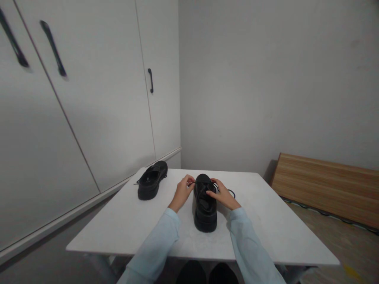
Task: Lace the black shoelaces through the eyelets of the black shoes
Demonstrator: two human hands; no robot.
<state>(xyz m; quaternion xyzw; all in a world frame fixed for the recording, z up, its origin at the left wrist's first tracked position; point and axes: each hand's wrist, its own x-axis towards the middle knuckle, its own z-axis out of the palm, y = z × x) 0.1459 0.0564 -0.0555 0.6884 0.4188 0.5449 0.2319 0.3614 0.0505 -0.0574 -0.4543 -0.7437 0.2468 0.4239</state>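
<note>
A black lace-up shoe [205,217] stands on the white table, its heel toward me and its toe pointing away. At its left side my left hand [184,191] is closed in a pinch on a thin dark shoelace [191,183]. My right hand [222,195] grips the shoe's right side, thumb over the tongue and fingers along the outer edge. A loose lace end [232,193] curves out on the table beyond the right hand. The matching black shoe [151,180] sits apart at the back left, with its lace ends sticking out.
The white table [124,232] has its front edge close to me. White cabinets [89,98] with black handles rise at the left, and a grey wall [266,86] stands behind. A wood-grain board [325,189] leans by the wall at the right.
</note>
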